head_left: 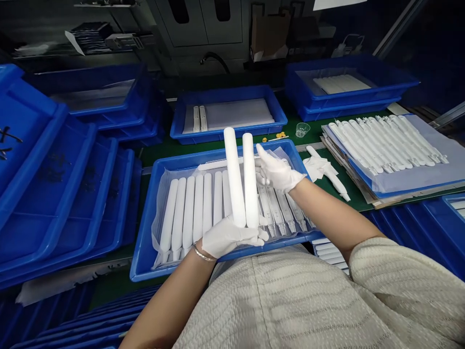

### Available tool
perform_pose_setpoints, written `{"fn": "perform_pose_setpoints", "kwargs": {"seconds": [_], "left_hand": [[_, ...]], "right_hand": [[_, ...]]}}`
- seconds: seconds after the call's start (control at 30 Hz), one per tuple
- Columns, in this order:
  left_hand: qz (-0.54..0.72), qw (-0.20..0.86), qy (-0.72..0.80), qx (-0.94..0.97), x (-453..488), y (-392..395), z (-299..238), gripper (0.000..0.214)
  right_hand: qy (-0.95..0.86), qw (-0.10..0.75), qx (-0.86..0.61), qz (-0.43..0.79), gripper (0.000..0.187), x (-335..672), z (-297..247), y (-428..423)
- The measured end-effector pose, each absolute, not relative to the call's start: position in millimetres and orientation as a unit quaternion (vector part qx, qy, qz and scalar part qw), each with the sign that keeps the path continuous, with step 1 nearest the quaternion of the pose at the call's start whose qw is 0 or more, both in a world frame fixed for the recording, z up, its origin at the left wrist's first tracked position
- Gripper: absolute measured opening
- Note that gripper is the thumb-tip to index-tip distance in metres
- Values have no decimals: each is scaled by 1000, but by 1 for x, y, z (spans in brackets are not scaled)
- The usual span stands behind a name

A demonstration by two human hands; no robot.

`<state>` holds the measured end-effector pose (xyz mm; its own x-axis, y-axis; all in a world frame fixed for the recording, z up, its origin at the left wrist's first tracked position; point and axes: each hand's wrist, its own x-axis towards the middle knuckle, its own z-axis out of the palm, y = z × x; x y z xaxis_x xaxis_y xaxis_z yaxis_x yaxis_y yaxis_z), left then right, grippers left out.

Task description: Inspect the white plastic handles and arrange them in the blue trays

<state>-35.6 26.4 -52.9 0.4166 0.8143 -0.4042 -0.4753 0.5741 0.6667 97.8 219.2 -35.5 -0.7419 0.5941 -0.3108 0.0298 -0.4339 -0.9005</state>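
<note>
"Where are the two white sticks (235, 184)?"

"Upright, leaning slightly, above the blue tray (144, 228). The gloved left hand (232, 236) has its fingers clamped around their lower ends, by the tray's near edge — those ends sink into the glove, out of sight."

"And the right hand (276, 169)?"

"Just beside them, thumb apart from the curled fingers. I can't tell whether it touches the nearer stick."

"What else is hard to see?"

"The row of sticks (188, 213) in the tray is partly covered by both hands, and another stick (214, 165) along the far edge passes behind the held ones. The right forearm hides part of the tray's right edge. On the counter (160, 151), past the far right corner, stands a clear cup (302, 129); the yellow bits (281, 135) near it are too small to make out."
</note>
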Motion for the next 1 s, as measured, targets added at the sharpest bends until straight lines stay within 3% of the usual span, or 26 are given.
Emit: {"fn": "perform_pose_setpoints", "kwargs": {"seconds": [0.13,0.47,0.83,1.0], "left_hand": [[394,802,379,238,-34,28,-58,44],[369,788,418,261,-33,29,-63,50],[361,757,434,330,-32,31,-69,51],[356,752,442,334,-31,31,-66,52]], "right_hand": [[-481,155,-221,834,64,97,-44,203],[-516,187,-237,802,52,105,-31,190],[-530,170,-270,786,13,108,5,175],[-506,185,-280,795,12,105,7,170]]}}
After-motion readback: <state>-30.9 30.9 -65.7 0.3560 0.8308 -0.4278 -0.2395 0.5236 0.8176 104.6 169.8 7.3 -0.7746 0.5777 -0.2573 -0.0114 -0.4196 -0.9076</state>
